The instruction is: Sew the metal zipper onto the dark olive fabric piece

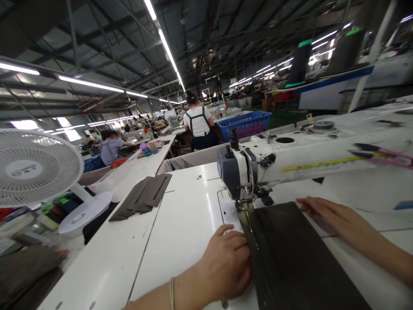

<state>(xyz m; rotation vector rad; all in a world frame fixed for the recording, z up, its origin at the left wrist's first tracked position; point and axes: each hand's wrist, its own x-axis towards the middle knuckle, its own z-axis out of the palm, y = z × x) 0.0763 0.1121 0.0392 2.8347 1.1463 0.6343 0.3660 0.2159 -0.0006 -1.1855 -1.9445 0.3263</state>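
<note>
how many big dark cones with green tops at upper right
2: the left cone and the right cone, both by the blue shelf. Others may be hidden.

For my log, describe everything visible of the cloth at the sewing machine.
The cloth is dark, matte, with a glinting line near its left edge. It lies flat on the table, running from the machine out of frame. The left hand rests at that edge; the right hand by its far corner, contact unclear.

At lower right on my feed I see dark olive fabric [290,249]; right of centre, a white-and-grey sewing machine [309,150]; upper right, a dark thread cone [298,63] banded green; centre-left, a blue-and-white striped shirt [109,151].
</note>
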